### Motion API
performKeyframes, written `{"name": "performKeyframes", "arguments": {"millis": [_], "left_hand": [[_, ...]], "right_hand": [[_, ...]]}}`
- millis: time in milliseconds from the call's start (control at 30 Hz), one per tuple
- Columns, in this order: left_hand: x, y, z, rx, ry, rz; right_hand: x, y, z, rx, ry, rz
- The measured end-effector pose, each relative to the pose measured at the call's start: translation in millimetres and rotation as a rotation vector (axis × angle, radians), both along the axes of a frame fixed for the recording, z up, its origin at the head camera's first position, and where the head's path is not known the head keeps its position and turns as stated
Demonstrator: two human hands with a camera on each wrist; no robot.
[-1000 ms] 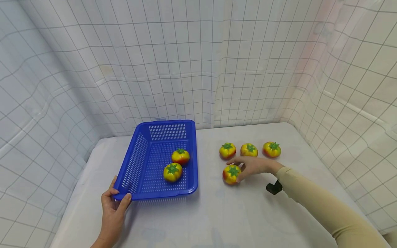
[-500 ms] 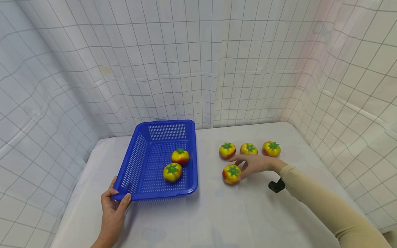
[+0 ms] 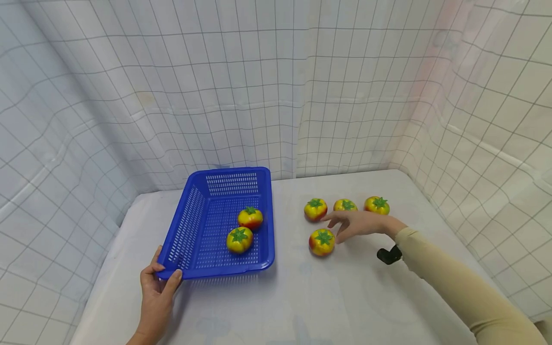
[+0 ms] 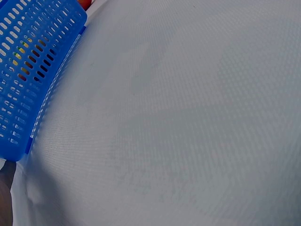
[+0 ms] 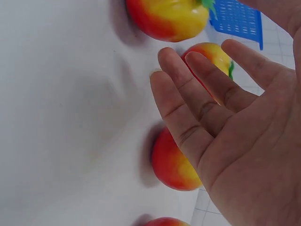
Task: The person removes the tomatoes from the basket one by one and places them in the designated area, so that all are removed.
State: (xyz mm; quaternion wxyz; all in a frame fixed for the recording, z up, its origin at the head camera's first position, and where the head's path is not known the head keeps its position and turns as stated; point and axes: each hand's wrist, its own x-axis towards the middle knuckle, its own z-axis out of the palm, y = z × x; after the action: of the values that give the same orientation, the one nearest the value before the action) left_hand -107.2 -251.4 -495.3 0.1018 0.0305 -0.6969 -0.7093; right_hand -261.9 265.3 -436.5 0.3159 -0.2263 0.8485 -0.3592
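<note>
- Compared with the earlier frame, the right hand (image 3: 362, 224) stands farther back from the front fruit (image 3: 321, 242), toward the right and far edges of the worktop (image 3: 280, 311); that fruit and the blue basket (image 3: 215, 273) keep their places.
- Right grip: fingers parted and only slightly bent, thumb just beside the front fruit, holding nothing. I cannot tell whether its index finger touches the left fruit (image 3: 316, 210) behind.
- Left hand (image 3: 155, 304): its grip pinches the basket's near left corner, thumb on the rim and fingers along the side, probably to steady a light container.
- Along the worktop's far edge, toward its far right corner, the left fruit, a middle fruit (image 3: 345, 205) and a right fruit (image 3: 376, 205) form a row of 3, spaced so each looks reachable alone. The front fruit sits nearer the near edge.
- 2 fruits lie in the basket, toward its right wall: a rear fruit (image 3: 250, 218) and a nearer fruit (image 3: 239, 240).
- All 6 are squat, glossy and lobed, yellow flushed red, with star-shaped green tops; they look like hard plastic.
- Slotted plastic walls flare up to the basket's smooth rim, nearer the worktop's left edge. White sheeting with faint creases covers the worktop.
</note>
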Motion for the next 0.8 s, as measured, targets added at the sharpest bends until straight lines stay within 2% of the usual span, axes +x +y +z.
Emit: {"name": "performKeyframes", "arguments": {"millis": [167, 467, 800], "left_hand": [[0.8, -0.6, 0.0, 0.006, 0.012, 0.001], [1.0, -1.3, -0.2, 0.014, 0.025, 0.008], [0.7, 0.0, -1.5, 0.029, 0.021, 0.014]], "right_hand": [[-3.0, 3.1, 12.6, 0.013, 0.070, -0.022], [-9.4, -0.9, 29.5, -0.045, 0.184, -0.073], [-16.6, -25.0, 41.0, -0.130, 0.195, -0.094]]}}
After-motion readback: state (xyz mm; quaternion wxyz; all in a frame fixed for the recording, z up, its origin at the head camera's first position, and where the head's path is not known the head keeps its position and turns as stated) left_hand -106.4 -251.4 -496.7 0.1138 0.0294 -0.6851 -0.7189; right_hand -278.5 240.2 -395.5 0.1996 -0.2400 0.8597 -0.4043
